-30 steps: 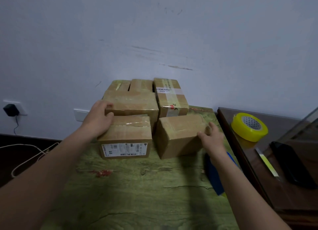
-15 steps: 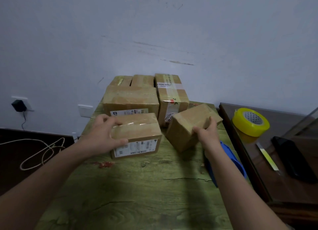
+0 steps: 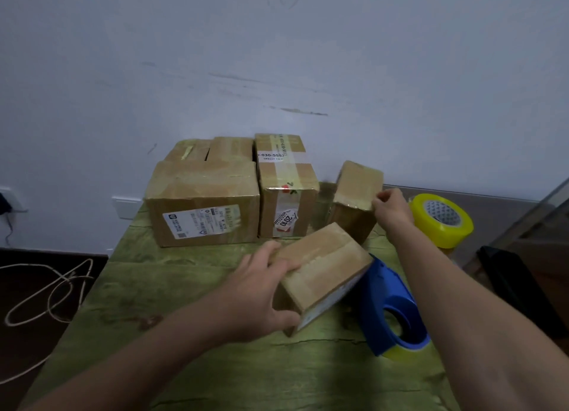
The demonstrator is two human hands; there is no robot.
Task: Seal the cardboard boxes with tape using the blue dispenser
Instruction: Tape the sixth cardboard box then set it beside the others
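Left hand [image 3: 261, 293]: closed round the near box [image 3: 323, 269], fingers over its top left edge, thumb at its lower near corner; the near box sits at an angle to the table [image 3: 184, 333] edge, label face toward the right; whether it is lifted off the surface cannot be told

Right hand [image 3: 391, 206]: fingers curled on the upper near corner of the small box [image 3: 357, 192], gripping it; the small box stands tilted at the right rear of the table, beside the tall box [image 3: 286, 189]

Blue dispenser [image 3: 389, 303]: lies on the table just right of the near box, partly under the right forearm, with yellowish tape at its near end; neither hand touches it

Rear group: large labelled box [image 3: 203, 201] at left, touching the tall box, which carries tape bands and stickers; two further boxes [image 3: 209, 148] behind, against the wall [image 3: 277, 56]

Yellow tape roll [image 3: 440, 220]: rests on the dark side table [image 3: 498, 213], right of the right hand

Floor at left: a looped cable [image 3: 46, 290]
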